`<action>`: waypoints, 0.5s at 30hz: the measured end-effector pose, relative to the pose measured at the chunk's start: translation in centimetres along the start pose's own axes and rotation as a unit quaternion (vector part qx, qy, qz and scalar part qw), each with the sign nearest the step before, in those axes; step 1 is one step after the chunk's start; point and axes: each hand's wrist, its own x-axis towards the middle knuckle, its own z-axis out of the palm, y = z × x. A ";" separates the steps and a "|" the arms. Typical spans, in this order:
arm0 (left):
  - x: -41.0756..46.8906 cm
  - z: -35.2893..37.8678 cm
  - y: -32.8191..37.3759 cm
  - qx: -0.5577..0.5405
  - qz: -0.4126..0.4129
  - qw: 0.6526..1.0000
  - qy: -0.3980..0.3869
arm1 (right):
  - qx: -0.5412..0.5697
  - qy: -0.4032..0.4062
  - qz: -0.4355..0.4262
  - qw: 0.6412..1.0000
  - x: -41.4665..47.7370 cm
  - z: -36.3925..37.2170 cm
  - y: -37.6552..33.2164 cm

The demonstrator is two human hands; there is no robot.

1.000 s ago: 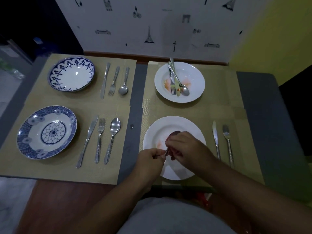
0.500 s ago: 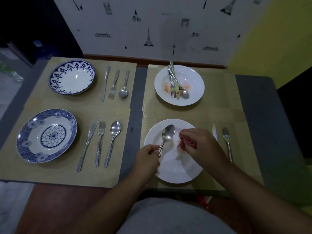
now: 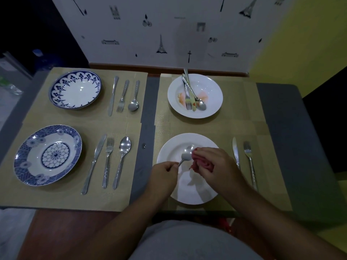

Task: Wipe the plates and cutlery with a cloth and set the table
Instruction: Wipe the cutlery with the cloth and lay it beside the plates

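Over the near white plate, my left hand pinches the handle of a spoon whose bowl points up and away. My right hand grips a bunched red cloth pressed against the right side of the spoon bowl. A knife and a fork lie on the mat right of this plate. The far white plate carries orange smears and a fork, knife and spoon piled in it.
On the left mats stand two blue patterned plates, each with a knife, fork and spoon laid to its right. A wall runs along the table's far edge. Grey table shows at the right.
The spoon came out of the cloth half a second ago, and now my right hand has brought the cloth back against the spoon bowl. The view shifted slightly.
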 end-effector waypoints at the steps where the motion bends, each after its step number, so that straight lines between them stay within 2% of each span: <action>1: 0.0 0.0 0.0 -0.007 -0.006 1.000 -0.003 | 0.002 0.002 -0.001 1.000 0.0 0.0 0.0; 11: 0.2 0.3 -0.4 -0.011 -0.011 0.999 -0.029 | -0.009 -0.013 -0.016 1.000 0.1 -0.2 -0.1; 15: 0.3 0.0 -0.3 -0.046 -0.043 0.996 -0.062 | -0.010 -0.017 -0.033 0.999 0.3 -0.2 -0.2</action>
